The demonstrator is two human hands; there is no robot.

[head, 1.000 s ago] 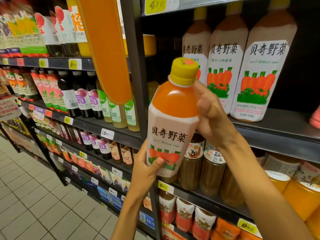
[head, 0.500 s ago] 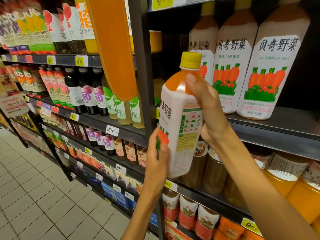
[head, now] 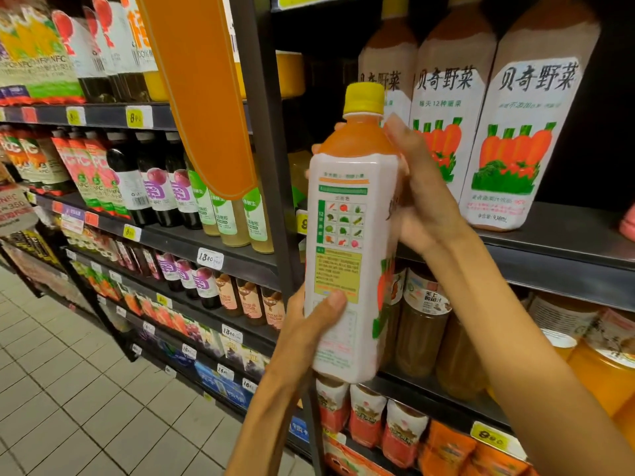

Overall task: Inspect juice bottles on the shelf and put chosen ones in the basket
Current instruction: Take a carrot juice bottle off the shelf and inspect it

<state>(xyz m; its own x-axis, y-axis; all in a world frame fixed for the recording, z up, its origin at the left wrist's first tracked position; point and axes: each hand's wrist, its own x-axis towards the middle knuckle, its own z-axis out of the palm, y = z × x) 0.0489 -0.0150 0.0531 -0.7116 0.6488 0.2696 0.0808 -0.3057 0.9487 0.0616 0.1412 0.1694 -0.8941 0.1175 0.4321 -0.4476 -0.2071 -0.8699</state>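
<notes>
Orange juice filled the vegetable-juice bottle [head: 350, 235], which stood upright at the centre of the frame, off the shelf, its white sleeve turned so the side panel with the grid of small vegetable pictures faced the camera. A yellow cap [head: 364, 97] closed it. The left hand [head: 309, 331] cupped the lower part, thumb pressed across the label and the other fingers wrapped out of sight behind. The right hand [head: 419, 201] closed round the upper body from the right edge, fingertips just under the orange shoulder.

Just behind, in the upper right of the frame, larger bottles of the same brand [head: 522, 139] stood in a row on the dark shelf [head: 563, 249], near the right hand. No basket was in view.

The risk I judged likeliest was a slip: the sleeve looked smooth, and further turning would leave one hand carrying a full bottle. A careless swing could also knock the big bottles.
</notes>
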